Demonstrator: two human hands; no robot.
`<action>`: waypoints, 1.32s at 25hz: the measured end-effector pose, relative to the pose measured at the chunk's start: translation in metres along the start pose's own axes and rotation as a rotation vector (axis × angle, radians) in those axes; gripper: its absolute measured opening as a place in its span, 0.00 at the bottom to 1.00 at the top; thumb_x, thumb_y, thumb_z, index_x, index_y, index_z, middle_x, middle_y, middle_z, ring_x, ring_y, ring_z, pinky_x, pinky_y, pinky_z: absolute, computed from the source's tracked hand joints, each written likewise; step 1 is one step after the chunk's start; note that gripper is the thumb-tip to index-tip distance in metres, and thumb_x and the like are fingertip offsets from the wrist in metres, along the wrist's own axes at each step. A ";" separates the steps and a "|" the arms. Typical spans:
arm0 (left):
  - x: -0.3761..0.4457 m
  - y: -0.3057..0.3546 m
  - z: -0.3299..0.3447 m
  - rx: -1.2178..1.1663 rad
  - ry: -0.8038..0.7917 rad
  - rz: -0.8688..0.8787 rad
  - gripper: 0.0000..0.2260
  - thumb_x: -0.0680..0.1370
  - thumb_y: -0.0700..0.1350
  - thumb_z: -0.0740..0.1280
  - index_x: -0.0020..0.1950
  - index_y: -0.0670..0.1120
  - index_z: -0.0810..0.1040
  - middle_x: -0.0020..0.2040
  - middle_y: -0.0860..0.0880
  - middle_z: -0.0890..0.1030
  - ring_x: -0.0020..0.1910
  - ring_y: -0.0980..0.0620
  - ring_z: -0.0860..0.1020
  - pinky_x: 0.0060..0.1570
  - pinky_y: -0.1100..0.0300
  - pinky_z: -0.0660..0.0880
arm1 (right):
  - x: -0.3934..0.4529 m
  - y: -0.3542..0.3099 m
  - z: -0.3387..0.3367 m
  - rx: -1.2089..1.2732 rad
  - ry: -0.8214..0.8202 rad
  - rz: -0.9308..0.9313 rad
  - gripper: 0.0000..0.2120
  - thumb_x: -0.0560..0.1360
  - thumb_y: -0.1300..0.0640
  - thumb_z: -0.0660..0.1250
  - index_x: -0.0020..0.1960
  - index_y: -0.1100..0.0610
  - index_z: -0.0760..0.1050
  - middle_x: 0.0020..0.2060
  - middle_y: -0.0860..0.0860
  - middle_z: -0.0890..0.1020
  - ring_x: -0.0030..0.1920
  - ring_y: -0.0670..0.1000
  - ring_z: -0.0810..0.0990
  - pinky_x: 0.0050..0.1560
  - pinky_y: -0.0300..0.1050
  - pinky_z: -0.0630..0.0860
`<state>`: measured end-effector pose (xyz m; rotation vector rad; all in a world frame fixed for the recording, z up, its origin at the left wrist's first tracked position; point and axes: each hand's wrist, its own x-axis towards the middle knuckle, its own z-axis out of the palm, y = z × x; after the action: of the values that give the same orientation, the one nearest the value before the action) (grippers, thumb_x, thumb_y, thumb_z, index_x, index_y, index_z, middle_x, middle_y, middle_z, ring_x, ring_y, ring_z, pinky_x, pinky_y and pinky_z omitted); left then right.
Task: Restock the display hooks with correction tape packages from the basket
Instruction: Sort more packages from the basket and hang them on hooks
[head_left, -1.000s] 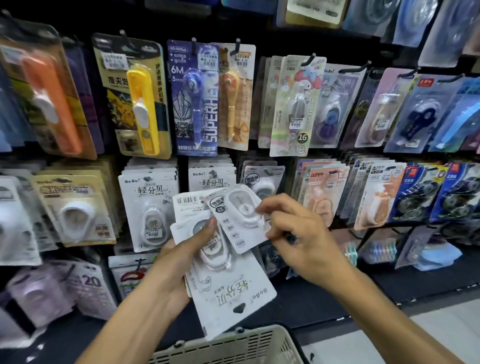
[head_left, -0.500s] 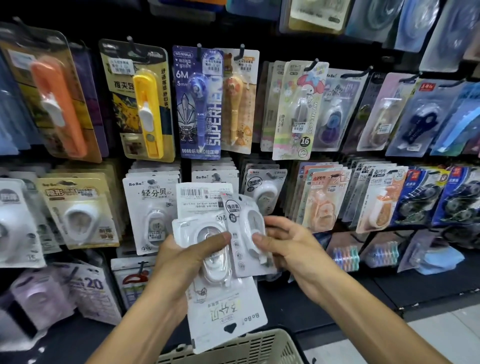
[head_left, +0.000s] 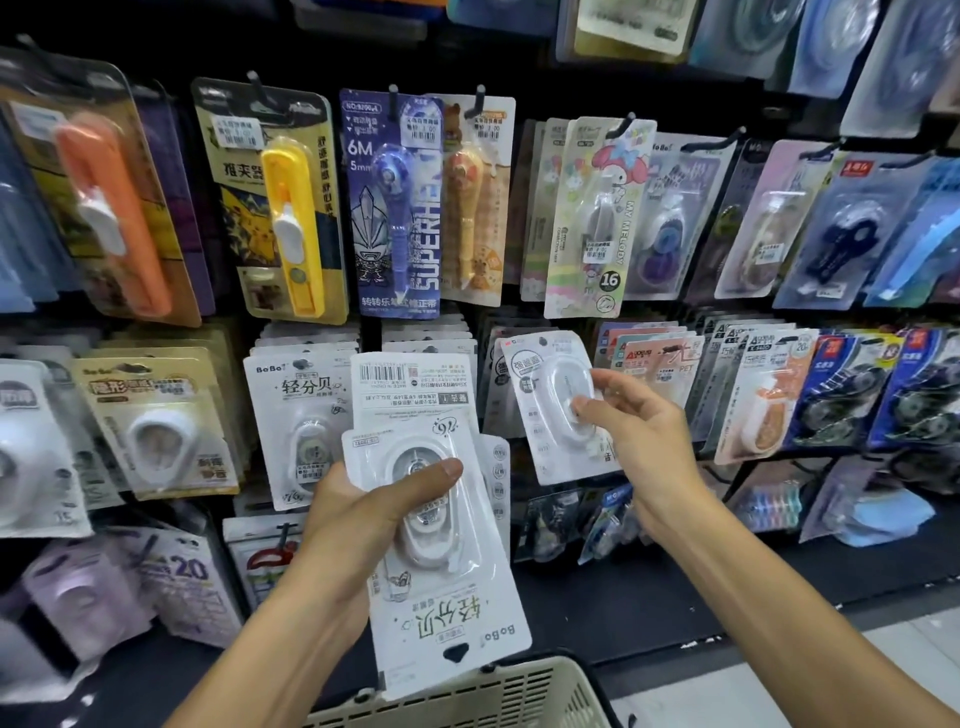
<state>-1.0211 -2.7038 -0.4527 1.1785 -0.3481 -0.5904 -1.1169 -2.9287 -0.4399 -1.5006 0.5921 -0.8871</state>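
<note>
Single white carded correction tape package (head_left: 553, 408) with a clear oval blister, pinched at the blister by the right hand (head_left: 636, 436), thumb in front. It is held upright in front of the middle row of hanging stock, beside the pastel peach tape cards (head_left: 660, 364).

Left hand (head_left: 363, 514) grips a stack of white BoBo correction tape cards (head_left: 441, 587), thumb pressed across the top blister; front card upside down, one behind showing its barcode back.

Beige slotted plastic basket (head_left: 467, 696) directly below the stack. Yellow clip-pusher card (head_left: 280, 208) hangs on the upper row.
</note>
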 end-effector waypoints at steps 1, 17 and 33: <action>0.000 0.001 0.000 -0.002 0.005 -0.001 0.26 0.56 0.44 0.81 0.55 0.47 0.84 0.48 0.43 0.88 0.44 0.41 0.87 0.38 0.51 0.84 | 0.000 -0.001 0.001 0.005 0.000 0.011 0.13 0.72 0.60 0.76 0.54 0.48 0.83 0.34 0.37 0.82 0.37 0.36 0.80 0.44 0.38 0.70; 0.002 -0.002 0.003 0.004 0.036 0.005 0.29 0.55 0.47 0.82 0.56 0.47 0.85 0.50 0.42 0.88 0.48 0.40 0.87 0.55 0.43 0.81 | -0.005 -0.003 -0.004 -0.065 -0.021 -0.022 0.14 0.73 0.59 0.76 0.56 0.47 0.82 0.50 0.57 0.83 0.41 0.44 0.80 0.39 0.33 0.73; 0.004 -0.005 0.003 -0.078 0.048 0.024 0.26 0.61 0.42 0.80 0.60 0.46 0.83 0.51 0.40 0.87 0.48 0.37 0.86 0.51 0.38 0.82 | -0.053 -0.016 0.031 -0.318 -0.599 -0.048 0.22 0.64 0.35 0.77 0.54 0.41 0.78 0.48 0.39 0.82 0.47 0.40 0.81 0.49 0.40 0.80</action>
<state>-1.0208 -2.7098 -0.4564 1.1109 -0.2953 -0.5492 -1.1246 -2.8655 -0.4330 -1.9638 0.2577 -0.3460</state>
